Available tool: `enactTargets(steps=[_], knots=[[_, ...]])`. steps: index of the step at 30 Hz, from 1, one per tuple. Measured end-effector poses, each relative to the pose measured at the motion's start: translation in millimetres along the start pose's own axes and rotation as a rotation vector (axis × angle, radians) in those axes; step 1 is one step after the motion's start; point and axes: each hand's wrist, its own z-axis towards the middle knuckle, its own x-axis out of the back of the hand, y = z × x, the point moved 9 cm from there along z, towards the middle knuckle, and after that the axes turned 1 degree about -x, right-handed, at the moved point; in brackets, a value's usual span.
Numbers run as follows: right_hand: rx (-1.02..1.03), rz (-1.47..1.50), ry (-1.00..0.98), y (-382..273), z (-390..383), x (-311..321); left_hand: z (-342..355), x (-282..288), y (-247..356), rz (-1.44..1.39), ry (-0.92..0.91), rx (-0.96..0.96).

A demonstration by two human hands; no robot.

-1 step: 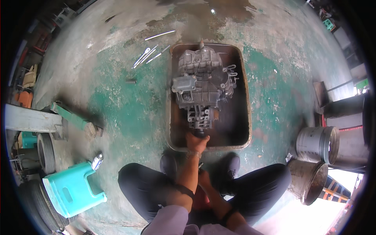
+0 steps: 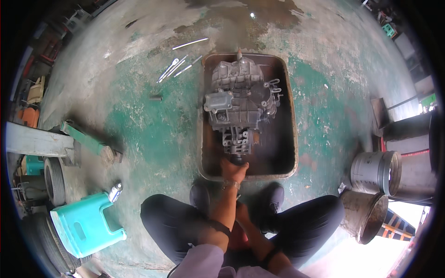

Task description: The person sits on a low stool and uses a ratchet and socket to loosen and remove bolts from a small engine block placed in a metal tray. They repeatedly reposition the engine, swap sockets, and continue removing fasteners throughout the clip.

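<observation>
A grey metal gearbox or similar housing [image 2: 238,95] lies in a rusty rimmed metal tray [image 2: 292,139]. My left hand [image 2: 234,169] is wrapped round the dark rounded end [image 2: 239,159] at the housing's near side. My right hand [image 2: 242,212] is lower, between my legs, closed on a narrow object with a small shiny tip, too hidden to name. Something red, partly covered by my right forearm, shows beneath it.
Several slim metal tools [image 2: 171,69] and a short metal cylinder [image 2: 156,97] lie left of the tray. A turquoise stool [image 2: 83,217], spray can [image 2: 115,192], tyres [image 2: 54,180] and green beam [image 2: 85,136] stand left. Metal buckets [image 2: 371,171] line the right.
</observation>
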Motion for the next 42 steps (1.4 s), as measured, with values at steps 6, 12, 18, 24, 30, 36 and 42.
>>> enactTargets(steps=[6, 12, 18, 24, 30, 36, 42], knots=[[-0.09, -0.12, -0.047, 16.3, 2.7, -3.7, 4.0, -10.5, -10.0, 0.005, -0.112, 0.116], [-0.101, -0.189, -0.106, -9.2, -3.1, 0.4, 23.0, -16.4, -16.6, -0.452, -0.435, 0.077], [0.004, -0.348, -0.149, 29.8, 8.0, -19.6, 1.8, 6.6, 0.1, 0.019, -0.051, 0.107], [0.015, -0.055, -0.078, 75.9, 2.9, -31.1, -14.4, -4.6, 9.2, 0.254, -0.046, 0.21], [0.055, -0.395, -0.204, 26.7, 1.3, -13.3, 10.6, -13.1, -11.2, 0.126, -0.188, 0.116], [0.256, -0.333, 0.016, -24.5, -8.8, 2.6, 18.2, -32.7, -28.2, -0.323, -0.652, 0.19], [0.045, -0.262, -0.098, 15.7, 0.4, -8.0, -5.3, -8.3, -10.1, 0.212, -0.178, 0.276]])
